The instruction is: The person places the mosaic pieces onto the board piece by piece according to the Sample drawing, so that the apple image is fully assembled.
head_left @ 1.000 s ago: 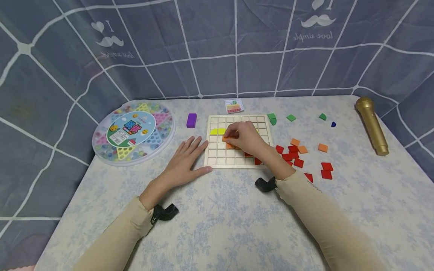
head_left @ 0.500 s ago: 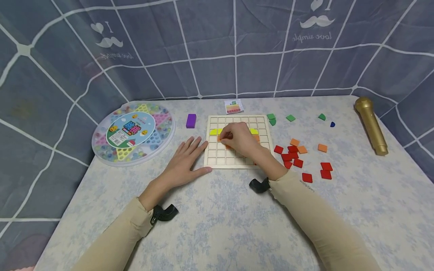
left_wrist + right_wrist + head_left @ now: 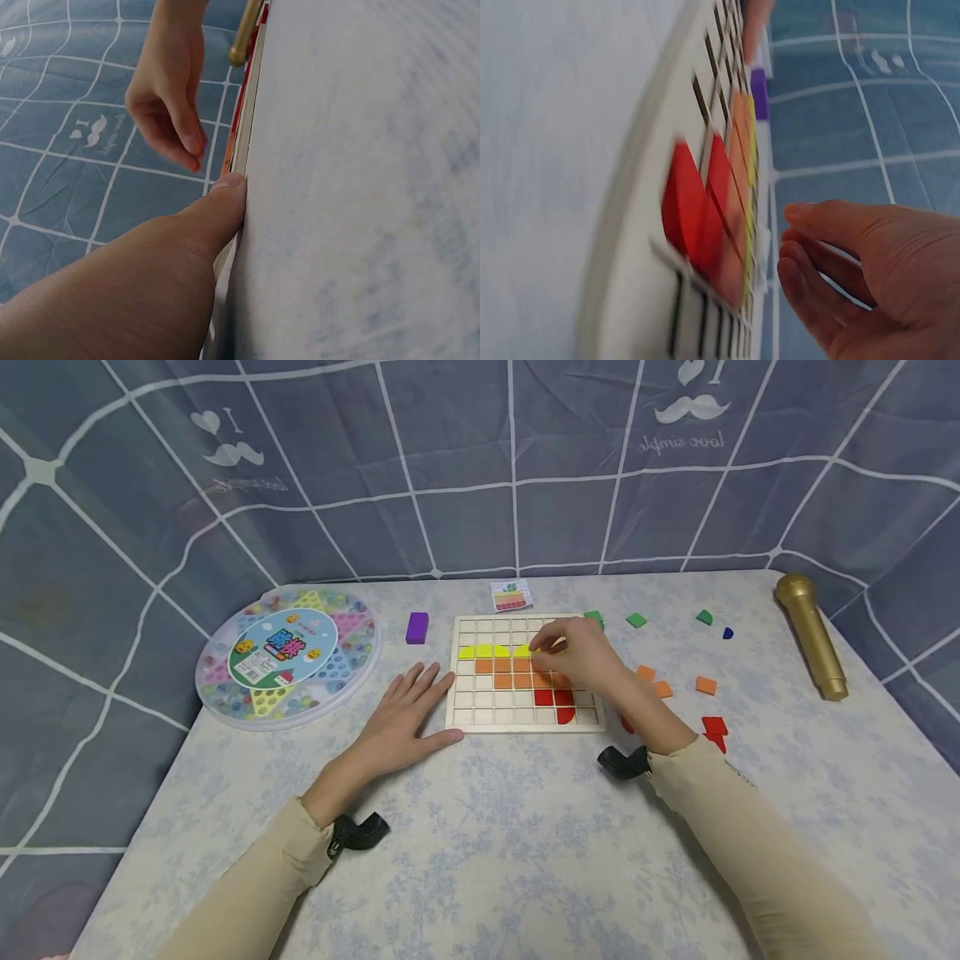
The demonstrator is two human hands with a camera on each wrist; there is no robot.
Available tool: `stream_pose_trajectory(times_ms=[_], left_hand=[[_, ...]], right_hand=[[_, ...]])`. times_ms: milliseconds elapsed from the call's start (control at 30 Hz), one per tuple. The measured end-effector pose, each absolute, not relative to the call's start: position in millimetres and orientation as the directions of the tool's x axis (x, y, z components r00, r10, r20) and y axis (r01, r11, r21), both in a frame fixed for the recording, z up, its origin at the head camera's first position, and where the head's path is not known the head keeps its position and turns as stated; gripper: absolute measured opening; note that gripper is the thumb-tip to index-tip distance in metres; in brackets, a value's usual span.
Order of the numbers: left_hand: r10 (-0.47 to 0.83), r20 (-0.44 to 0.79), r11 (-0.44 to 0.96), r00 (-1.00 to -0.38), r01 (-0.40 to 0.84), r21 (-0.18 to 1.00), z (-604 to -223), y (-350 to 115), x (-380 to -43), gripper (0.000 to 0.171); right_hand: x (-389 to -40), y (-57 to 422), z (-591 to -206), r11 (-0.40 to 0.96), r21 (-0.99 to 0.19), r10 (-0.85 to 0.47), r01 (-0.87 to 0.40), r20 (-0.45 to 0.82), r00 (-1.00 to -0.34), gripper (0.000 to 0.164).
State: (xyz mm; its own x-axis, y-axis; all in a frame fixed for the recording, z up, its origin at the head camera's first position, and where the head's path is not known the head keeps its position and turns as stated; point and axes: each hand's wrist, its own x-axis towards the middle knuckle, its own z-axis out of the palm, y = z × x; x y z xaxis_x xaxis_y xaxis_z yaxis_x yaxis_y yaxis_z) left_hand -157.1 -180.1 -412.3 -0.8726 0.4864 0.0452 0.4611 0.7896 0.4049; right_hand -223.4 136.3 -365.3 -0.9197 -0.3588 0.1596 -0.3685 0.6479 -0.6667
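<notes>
A pale wooden grid board [image 3: 480, 714] lies on the table in the head view. Yellow tiles [image 3: 483, 652], orange tiles [image 3: 495, 666] and red tiles [image 3: 553, 697] sit in its cells. My left hand [image 3: 405, 722] rests flat at the board's left side, fingers spread; its thumb [image 3: 225, 195] touches the board's edge in the left wrist view. Over the right part of the board hovers my right hand [image 3: 585, 652], fingers loosely bent. In the right wrist view no tile shows between its thumb and fingers [image 3: 810, 277]. It hides some of the cells beneath.
Loose orange tiles [image 3: 706, 685], red tiles [image 3: 715, 727] and green tiles [image 3: 637, 620] lie right of the board. A pattern card [image 3: 512, 596] stands behind it. Left are a purple block [image 3: 417, 628] and a round game box [image 3: 281, 647]; a gold microphone [image 3: 812, 637] lies far right.
An orange tile that my right hand pinched now lies in a cell at the left end of an orange row. That hand has moved right and up. My left hand stays put.
</notes>
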Motion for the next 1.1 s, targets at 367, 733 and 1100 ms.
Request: stream_pose_trajectory(times_ms=[367, 733, 1100], left_hand=[[0.484, 0.044, 0.791, -0.874, 0.458, 0.406, -409, -181, -156, 0.092], [0.488, 0.05, 0.791, -0.871, 0.466, 0.398, -410, -184, -156, 0.091], [0.497, 0.053, 0.785, -0.866, 0.475, 0.399, -412, -183, -157, 0.091]], right_hand=[[-216, 210, -352, 0.759, -0.603, -0.218, -0.244, 0.118, -0.969, 0.02], [-197, 288, -357, 0.803, -0.567, -0.123, -0.184, 0.144, -0.982, 0.022], [-183, 333, -365, 0.813, -0.568, -0.077, -0.13, 0.115, -0.99, 0.036]])
